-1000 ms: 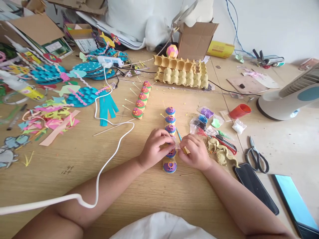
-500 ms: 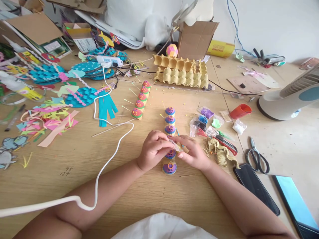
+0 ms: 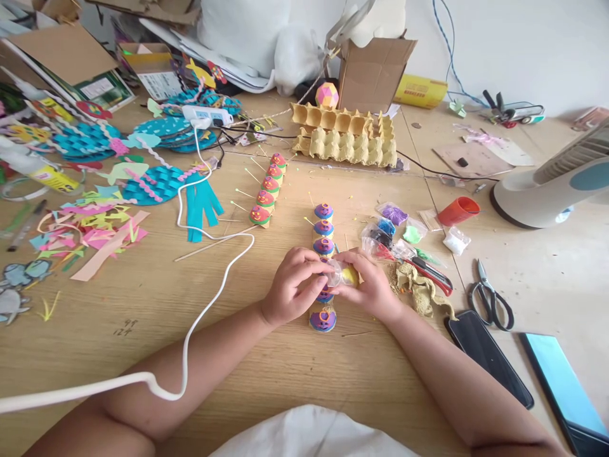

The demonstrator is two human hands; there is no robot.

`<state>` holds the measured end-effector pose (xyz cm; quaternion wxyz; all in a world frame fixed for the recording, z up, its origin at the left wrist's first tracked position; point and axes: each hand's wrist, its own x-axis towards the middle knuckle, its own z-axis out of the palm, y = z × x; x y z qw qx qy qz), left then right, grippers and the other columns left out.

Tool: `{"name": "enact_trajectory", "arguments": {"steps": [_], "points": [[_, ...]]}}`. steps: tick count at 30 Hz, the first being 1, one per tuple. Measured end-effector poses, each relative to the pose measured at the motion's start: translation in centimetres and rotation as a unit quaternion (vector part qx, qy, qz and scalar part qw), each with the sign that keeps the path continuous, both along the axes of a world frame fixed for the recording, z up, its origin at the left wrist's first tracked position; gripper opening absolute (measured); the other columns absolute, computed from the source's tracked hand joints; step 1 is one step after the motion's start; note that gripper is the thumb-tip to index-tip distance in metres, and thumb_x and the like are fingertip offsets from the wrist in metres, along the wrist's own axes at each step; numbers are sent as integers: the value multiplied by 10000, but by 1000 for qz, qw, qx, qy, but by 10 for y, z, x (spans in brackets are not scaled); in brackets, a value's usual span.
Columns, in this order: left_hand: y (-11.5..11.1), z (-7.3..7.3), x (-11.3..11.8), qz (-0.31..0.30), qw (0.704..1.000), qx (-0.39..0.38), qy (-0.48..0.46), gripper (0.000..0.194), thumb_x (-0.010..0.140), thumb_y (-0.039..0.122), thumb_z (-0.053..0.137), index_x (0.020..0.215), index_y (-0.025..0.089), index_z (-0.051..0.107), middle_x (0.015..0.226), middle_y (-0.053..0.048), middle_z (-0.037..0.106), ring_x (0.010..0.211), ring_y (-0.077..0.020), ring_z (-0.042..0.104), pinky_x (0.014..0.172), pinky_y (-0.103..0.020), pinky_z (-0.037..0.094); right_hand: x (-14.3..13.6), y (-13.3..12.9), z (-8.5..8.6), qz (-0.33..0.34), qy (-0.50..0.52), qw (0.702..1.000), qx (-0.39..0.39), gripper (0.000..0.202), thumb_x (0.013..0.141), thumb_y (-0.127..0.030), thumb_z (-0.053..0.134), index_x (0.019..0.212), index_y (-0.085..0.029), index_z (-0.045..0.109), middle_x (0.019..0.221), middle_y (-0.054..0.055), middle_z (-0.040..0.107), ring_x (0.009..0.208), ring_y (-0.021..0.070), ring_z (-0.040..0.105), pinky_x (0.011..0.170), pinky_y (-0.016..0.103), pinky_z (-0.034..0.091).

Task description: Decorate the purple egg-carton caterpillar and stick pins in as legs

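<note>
A small clear plastic bag (image 3: pixel 335 273) with something yellow (image 3: pixel 351 275) inside is held between both hands. My left hand (image 3: pixel 297 285) pinches its left end between thumb and fingers. My right hand (image 3: pixel 366 284) grips the end with the yellow lump. Both hands are over a purple and blue caterpillar-like row of egg-carton cups (image 3: pixel 323 320), whose middle is partly hidden by the fingers and bag. A red and green row of cups (image 3: pixel 270 185) with pins along its side stands farther back on the left.
Bags of coloured clay (image 3: pixel 392 214), a red cutter (image 3: pixel 432 277), scissors (image 3: pixel 489 298) and a phone (image 3: pixel 490 359) lie to the right. A white cable (image 3: pixel 209 311) crosses the left. Egg cartons (image 3: pixel 352 148) are behind, paper scraps (image 3: pixel 95 228) left.
The bag has turned and opened out between my hands, so the yellow content shows more clearly. My right hand has closed around its right end.
</note>
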<state>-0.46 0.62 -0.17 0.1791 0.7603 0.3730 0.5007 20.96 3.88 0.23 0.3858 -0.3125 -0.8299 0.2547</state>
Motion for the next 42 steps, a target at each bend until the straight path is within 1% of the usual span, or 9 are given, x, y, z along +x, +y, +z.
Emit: {"name": "enact_trajectory", "arguments": {"steps": [4, 7, 11, 15, 20, 26, 29, 34, 42], "points": [[3, -5, 0, 7, 1000, -4, -4, 90, 957, 209, 649, 999, 211, 729, 1017, -65, 672, 989, -191, 624, 907, -376, 530, 1, -2, -3, -26, -76, 990, 120, 524, 926, -465, 731, 1370, -242, 566, 1079, 109, 671, 989, 263, 668, 839, 405, 584], [6, -11, 0, 13, 999, -41, -23, 93, 939, 223, 698, 1006, 227, 762, 1049, -69, 691, 1022, -195, 648, 930, -385, 546, 2, -3, -3, -26, -100, 983, 152, 550, 947, -388, 715, 1437, -249, 506, 1090, 115, 663, 992, 275, 659, 845, 433, 584], [8, -14, 0, -25, 995, -82, -57, 114, 922, 223, 732, 1028, 238, 774, 1043, -60, 742, 1026, -189, 693, 923, -368, 575, 2, -6, 1, -3, -104, 986, 129, 644, 942, -372, 698, 1511, -241, 429, 1152, 135, 645, 1042, 296, 639, 873, 473, 581], [8, -14, 1, -40, 995, -67, -60, 160, 906, 188, 748, 1051, 250, 775, 1065, -56, 774, 1037, -187, 711, 937, -368, 579, 3, -7, 6, 33, -98, 988, 115, 625, 950, -278, 593, 1540, -217, 396, 1171, 139, 617, 1060, 292, 613, 889, 481, 575], [8, -14, 0, -26, 998, -27, -50, 133, 905, 195, 750, 1027, 242, 776, 1056, -57, 774, 1004, -178, 715, 894, -346, 592, 1, -7, 7, 46, -125, 983, 128, 659, 971, -236, 520, 1597, -199, 318, 1196, 147, 608, 1065, 292, 599, 901, 491, 574], [7, -11, 0, -14, 1000, 4, -25, 125, 920, 199, 729, 1031, 240, 768, 1018, -56, 770, 969, -180, 710, 859, -345, 590, 1, -7, 3, 41, -147, 980, 130, 704, 990, -246, 510, 1643, -208, 249, 1234, 157, 604, 1089, 302, 599, 922, 508, 572], [6, -11, 0, -3, 1000, 16, -18, 89, 912, 188, 734, 985, 231, 763, 962, -47, 758, 935, -175, 701, 840, -338, 585, 0, -8, 3, 41, -148, 980, 130, 714, 996, -251, 513, 1651, -206, 233, 1236, 159, 608, 1087, 302, 599, 916, 505, 576], [5, -11, 0, 10, 1000, 6, -14, 64, 913, 173, 719, 909, 227, 753, 920, -43, 739, 898, -175, 683, 820, -344, 581, -2, -8, 4, 38, -148, 980, 129, 738, 1000, -255, 520, 1662, -223, 198, 1251, 159, 613, 1086, 301, 605, 911, 500, 583], [3, -9, 1, 30, 999, 8, -19, 93, 924, 138, 686, 959, 211, 732, 957, -52, 734, 930, -179, 672, 857, -341, 574, -3, -8, 4, 32, -148, 980, 128, 739, 1006, -265, 532, 1662, -221, 195, 1235, 155, 624, 1070, 294, 612, 901, 482, 591]]}}
